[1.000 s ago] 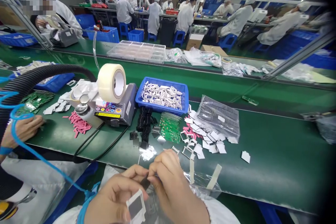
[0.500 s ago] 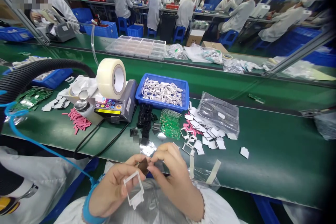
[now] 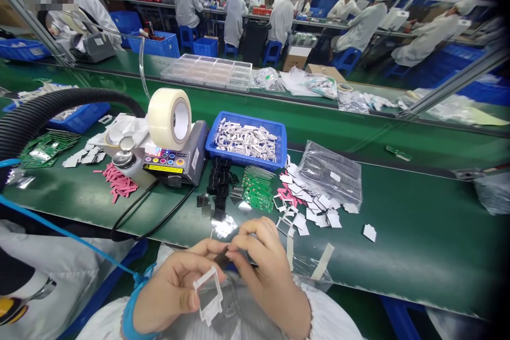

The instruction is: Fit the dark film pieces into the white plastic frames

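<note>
My left hand (image 3: 175, 284), with a blue wrist band, is closed on a small white plastic frame (image 3: 218, 305), which hangs tilted below the fingers. Between the fingertips of both hands is a thin dark square piece (image 3: 221, 258), seen nearly edge-on. My right hand (image 3: 261, 265) pinches that piece at its upper edge. Its other fingers are curled, and part of the piece is hidden behind them. Just beyond the hands lie shiny silver pieces (image 3: 224, 226) and small dark squares (image 3: 206, 210) on the green bench.
Ahead are a blue bin (image 3: 247, 162) of white frames, green circuit boards (image 3: 258, 191) and white cards (image 3: 314, 199). A tape roll (image 3: 161, 119) stands on a grey tape dispenser (image 3: 175, 175). A black hose (image 3: 71, 98) arches at left. Several people work behind.
The dark piece has turned from showing its face to nearly edge-on. The white frame has shifted slightly right and down with my left hand. My right hand has barely moved.
</note>
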`<state>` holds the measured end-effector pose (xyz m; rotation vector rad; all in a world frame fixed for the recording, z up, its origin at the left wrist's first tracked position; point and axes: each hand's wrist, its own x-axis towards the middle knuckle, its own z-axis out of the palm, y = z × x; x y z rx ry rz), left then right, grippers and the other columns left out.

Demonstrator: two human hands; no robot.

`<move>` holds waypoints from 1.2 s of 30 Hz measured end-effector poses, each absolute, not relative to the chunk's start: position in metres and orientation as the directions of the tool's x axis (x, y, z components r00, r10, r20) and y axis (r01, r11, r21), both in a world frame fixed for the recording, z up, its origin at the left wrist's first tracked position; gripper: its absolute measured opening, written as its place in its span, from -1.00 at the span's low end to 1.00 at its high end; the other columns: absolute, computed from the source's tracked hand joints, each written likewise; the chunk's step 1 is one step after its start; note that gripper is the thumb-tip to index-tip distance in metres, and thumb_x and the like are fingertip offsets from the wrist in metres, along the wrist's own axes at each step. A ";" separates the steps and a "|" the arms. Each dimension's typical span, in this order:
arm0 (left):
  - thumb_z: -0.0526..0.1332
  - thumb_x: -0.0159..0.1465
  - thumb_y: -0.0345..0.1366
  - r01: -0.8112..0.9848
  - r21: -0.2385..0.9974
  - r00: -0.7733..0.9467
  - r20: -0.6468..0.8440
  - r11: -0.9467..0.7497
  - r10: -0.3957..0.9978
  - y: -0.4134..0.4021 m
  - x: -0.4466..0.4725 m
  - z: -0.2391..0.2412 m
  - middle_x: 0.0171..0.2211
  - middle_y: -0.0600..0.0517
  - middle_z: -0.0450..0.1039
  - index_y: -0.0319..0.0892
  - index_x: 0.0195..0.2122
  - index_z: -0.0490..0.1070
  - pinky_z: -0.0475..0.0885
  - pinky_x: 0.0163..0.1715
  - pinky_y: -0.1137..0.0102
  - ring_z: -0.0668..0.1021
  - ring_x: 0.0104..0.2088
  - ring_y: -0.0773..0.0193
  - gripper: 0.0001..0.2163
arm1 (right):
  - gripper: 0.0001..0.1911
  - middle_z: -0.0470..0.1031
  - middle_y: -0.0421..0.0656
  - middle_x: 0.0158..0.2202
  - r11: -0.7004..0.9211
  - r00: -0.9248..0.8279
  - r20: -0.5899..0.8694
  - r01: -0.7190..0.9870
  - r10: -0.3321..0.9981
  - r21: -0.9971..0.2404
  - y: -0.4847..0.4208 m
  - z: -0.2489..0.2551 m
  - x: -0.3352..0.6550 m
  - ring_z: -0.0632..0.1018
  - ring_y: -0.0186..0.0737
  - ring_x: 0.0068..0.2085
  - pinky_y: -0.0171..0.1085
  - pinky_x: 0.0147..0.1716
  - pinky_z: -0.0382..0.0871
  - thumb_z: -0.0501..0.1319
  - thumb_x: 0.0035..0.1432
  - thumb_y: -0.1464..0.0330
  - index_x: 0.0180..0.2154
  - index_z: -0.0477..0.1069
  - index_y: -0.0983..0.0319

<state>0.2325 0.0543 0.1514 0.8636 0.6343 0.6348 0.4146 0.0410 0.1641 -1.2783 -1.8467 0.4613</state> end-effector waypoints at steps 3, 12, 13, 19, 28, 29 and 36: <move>0.34 -0.11 0.00 -0.237 0.845 0.646 -0.231 0.479 0.727 0.056 0.233 0.152 -0.10 -0.09 0.31 -0.11 -0.37 0.57 0.26 -0.05 0.20 0.36 -0.03 0.01 -0.65 | -0.84 0.30 -0.21 -0.40 0.424 -0.156 0.419 0.591 0.894 -0.686 0.042 0.164 0.415 0.32 -0.27 -0.34 -0.20 -0.32 0.16 0.04 0.20 0.49 -0.40 0.32 0.20; 0.36 -0.12 -0.02 -0.251 0.812 0.654 -0.259 0.527 0.711 0.059 0.237 0.147 -0.14 -0.07 0.28 -0.15 -0.37 0.57 0.27 -0.08 0.24 0.38 -0.08 0.08 -0.64 | -0.84 0.27 -0.17 -0.37 0.388 -0.303 0.252 0.580 0.919 -0.717 0.047 0.167 0.417 0.29 -0.22 -0.28 -0.18 -0.26 0.16 -0.04 0.24 0.45 -0.40 0.21 0.22; 0.35 -0.11 -0.02 -0.270 0.784 0.636 -0.290 0.558 0.715 0.061 0.237 0.145 -0.11 -0.08 0.29 -0.16 -0.37 0.57 0.27 -0.06 0.23 0.38 -0.07 0.06 -0.64 | -0.84 0.27 -0.17 -0.36 0.384 -0.315 0.238 0.577 0.919 -0.721 0.046 0.168 0.417 0.29 -0.21 -0.28 -0.18 -0.26 0.17 -0.06 0.24 0.46 -0.40 0.19 0.22; 0.30 0.00 -0.07 -0.454 0.647 0.511 -0.374 0.612 0.774 0.076 0.234 0.129 -0.10 -0.13 0.45 -0.21 -0.24 0.54 0.08 0.15 0.17 0.37 0.04 0.02 -0.63 | -0.82 0.26 -0.20 -0.42 0.220 -0.259 0.052 0.679 0.965 -0.700 0.040 0.127 0.426 0.33 -0.27 -0.36 -0.26 -0.34 0.24 -0.05 0.23 0.49 -0.43 0.14 0.21; 0.35 -0.05 -0.13 -0.405 0.644 0.638 -0.309 0.649 0.705 0.068 0.236 0.142 -0.09 -0.07 0.41 -0.20 -0.32 0.55 0.26 0.01 0.29 0.43 -0.06 0.12 -0.69 | -0.56 0.35 -0.08 -0.11 0.438 -0.366 0.240 0.735 0.899 -0.518 0.054 0.156 0.431 0.34 -0.12 -0.12 -0.16 -0.18 0.22 0.25 0.08 0.31 0.00 0.24 0.19; 0.36 -0.05 -0.14 -0.395 0.650 0.645 -0.307 0.649 0.700 0.067 0.239 0.146 -0.16 -0.04 0.43 -0.20 -0.34 0.55 0.30 -0.04 0.34 0.45 -0.14 0.19 -0.71 | -0.60 0.37 -0.09 -0.09 0.510 -0.414 0.298 0.718 0.860 -0.474 0.056 0.165 0.429 0.34 -0.11 -0.10 -0.14 -0.17 0.19 0.23 0.11 0.28 0.00 0.26 0.16; 0.37 -0.08 -0.10 -0.470 0.601 0.682 -0.217 0.646 0.698 0.066 0.244 0.158 -0.35 -0.01 0.46 -0.21 -0.43 0.55 0.33 -0.15 0.37 0.47 -0.26 0.25 -0.71 | -0.78 0.55 -0.24 -0.27 0.575 -0.380 0.439 0.422 0.814 -0.701 0.068 0.174 0.424 0.45 -0.24 -0.26 -0.13 -0.18 0.16 0.28 0.08 0.29 -0.18 0.41 0.12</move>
